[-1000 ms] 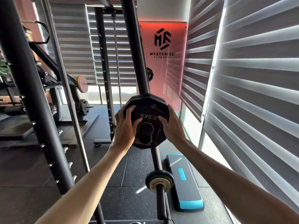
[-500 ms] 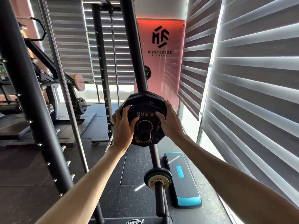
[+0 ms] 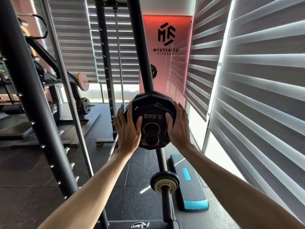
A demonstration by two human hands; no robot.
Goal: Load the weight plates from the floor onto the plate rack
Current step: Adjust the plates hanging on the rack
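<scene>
Partly hidden, plate [image 3: 152, 119] lettering behind both hands.

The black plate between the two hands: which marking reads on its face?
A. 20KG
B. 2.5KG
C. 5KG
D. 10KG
B: the plate on the peg shows "2.5KG", upside down, above its hole, with the left hand and right hand laid flat on its face.
</scene>
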